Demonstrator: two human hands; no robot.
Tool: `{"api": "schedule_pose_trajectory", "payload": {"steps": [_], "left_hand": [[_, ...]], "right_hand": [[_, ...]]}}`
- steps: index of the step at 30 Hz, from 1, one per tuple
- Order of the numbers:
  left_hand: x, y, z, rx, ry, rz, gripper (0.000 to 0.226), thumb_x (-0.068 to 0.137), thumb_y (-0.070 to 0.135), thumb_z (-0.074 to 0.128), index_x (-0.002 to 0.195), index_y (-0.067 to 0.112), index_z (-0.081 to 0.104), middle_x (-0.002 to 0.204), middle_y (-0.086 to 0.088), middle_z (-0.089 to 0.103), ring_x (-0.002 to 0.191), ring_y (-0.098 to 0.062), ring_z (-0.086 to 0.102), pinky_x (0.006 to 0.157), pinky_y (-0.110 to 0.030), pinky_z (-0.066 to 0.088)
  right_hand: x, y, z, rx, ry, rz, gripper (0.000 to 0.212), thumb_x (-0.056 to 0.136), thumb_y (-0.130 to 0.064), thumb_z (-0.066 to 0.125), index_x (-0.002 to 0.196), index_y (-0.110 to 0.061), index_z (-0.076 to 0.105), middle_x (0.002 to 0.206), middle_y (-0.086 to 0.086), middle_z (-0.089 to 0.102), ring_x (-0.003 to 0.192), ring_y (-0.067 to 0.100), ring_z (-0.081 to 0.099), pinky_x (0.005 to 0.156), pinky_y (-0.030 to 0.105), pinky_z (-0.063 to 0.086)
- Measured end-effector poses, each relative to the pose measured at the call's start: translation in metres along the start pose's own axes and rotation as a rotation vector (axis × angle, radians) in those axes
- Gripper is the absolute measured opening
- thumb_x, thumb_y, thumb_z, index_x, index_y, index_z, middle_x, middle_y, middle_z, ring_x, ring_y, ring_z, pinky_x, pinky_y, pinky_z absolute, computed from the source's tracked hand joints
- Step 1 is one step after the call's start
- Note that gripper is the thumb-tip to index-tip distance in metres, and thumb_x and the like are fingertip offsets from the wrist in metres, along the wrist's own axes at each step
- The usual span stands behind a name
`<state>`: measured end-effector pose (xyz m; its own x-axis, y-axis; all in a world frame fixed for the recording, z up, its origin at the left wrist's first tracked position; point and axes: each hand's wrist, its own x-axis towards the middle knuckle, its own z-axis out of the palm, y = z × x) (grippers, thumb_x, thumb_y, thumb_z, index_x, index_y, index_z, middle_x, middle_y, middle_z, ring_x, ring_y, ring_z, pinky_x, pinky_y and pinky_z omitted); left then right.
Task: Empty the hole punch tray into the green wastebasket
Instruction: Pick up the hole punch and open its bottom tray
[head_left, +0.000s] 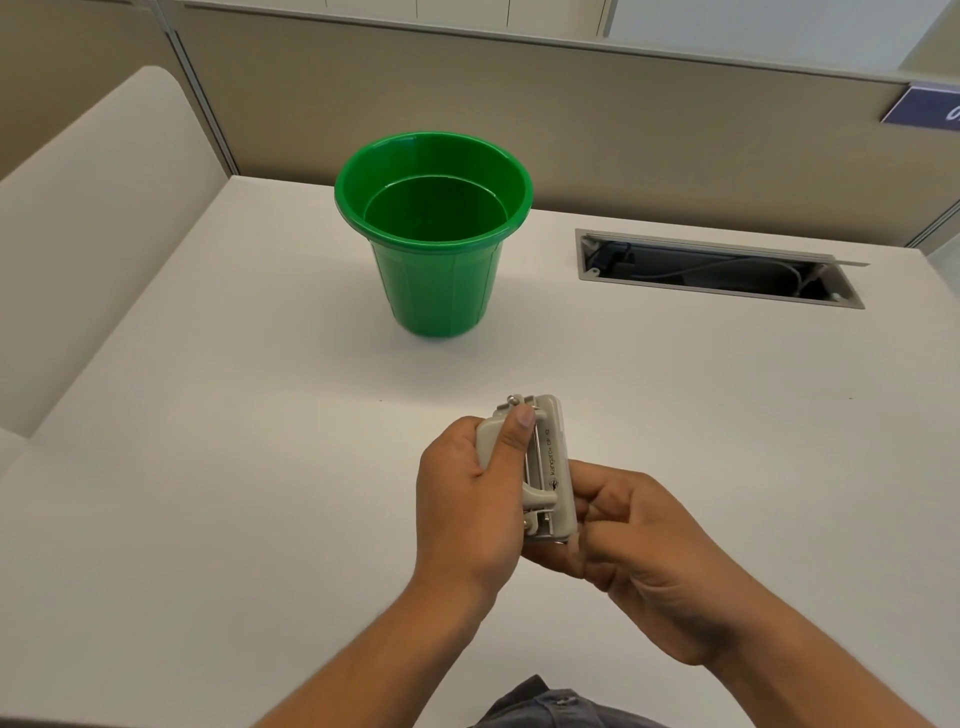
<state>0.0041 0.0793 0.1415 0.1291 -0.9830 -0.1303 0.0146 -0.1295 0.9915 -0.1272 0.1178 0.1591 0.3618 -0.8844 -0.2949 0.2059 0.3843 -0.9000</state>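
A grey hole punch (551, 457) is held above the white desk, turned on its side with its long axis pointing away from me. My left hand (467, 509) wraps its handle side, thumb lying along the top. My right hand (639, 545) grips its near end and underside, where the tray sits hidden by the fingers. The green wastebasket (434, 280) stands upright on the desk beyond the hands, its inside looking empty.
The white desk (260, 467) spreads all around. An open cable slot (717, 270) with wires is set into the desk at the right rear. Beige partition walls (623, 130) close the back, and a cream panel (104, 208) rises on the left.
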Motion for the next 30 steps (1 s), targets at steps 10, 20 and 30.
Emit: {"api": "schedule_pose_trajectory", "payload": {"steps": [10, 20, 30], "left_hand": [[-0.004, 0.002, -0.001, -0.001, 0.007, 0.018, 0.040, 0.081, 0.056, 0.060, 0.067, 0.018, 0.062, 0.056, 0.012, 0.062, 0.051, -0.006, 0.059, 0.048, -0.023, 0.051], [-0.009, 0.002, -0.001, -0.058, 0.007, -0.011, 0.036, 0.083, 0.051, 0.063, 0.067, 0.019, 0.063, 0.057, 0.009, 0.064, 0.052, -0.007, 0.061, 0.050, -0.024, 0.051], [-0.009, 0.006, -0.009, -0.078, 0.018, -0.029, 0.037, 0.080, 0.053, 0.064, 0.065, 0.019, 0.062, 0.054, 0.011, 0.060, 0.051, -0.008, 0.058, 0.050, -0.028, 0.050]], "right_hand": [[-0.002, -0.001, 0.004, -0.020, 0.026, -0.015, 0.047, 0.075, 0.002, 0.060, 0.120, -0.007, 0.069, 0.118, 0.022, 0.072, 0.115, 0.034, 0.065, 0.105, 0.046, 0.048], [0.002, 0.020, 0.019, -0.494, 0.298, -0.199, 0.042, 0.072, -0.013, 0.068, 0.108, -0.033, 0.064, 0.095, 0.002, 0.077, 0.080, 0.025, 0.072, 0.067, 0.040, 0.058], [0.001, 0.018, 0.019, -0.349, 0.167, -0.166, 0.044, 0.078, 0.001, 0.063, 0.116, -0.022, 0.065, 0.102, 0.012, 0.074, 0.087, 0.024, 0.068, 0.076, 0.036, 0.056]]}}
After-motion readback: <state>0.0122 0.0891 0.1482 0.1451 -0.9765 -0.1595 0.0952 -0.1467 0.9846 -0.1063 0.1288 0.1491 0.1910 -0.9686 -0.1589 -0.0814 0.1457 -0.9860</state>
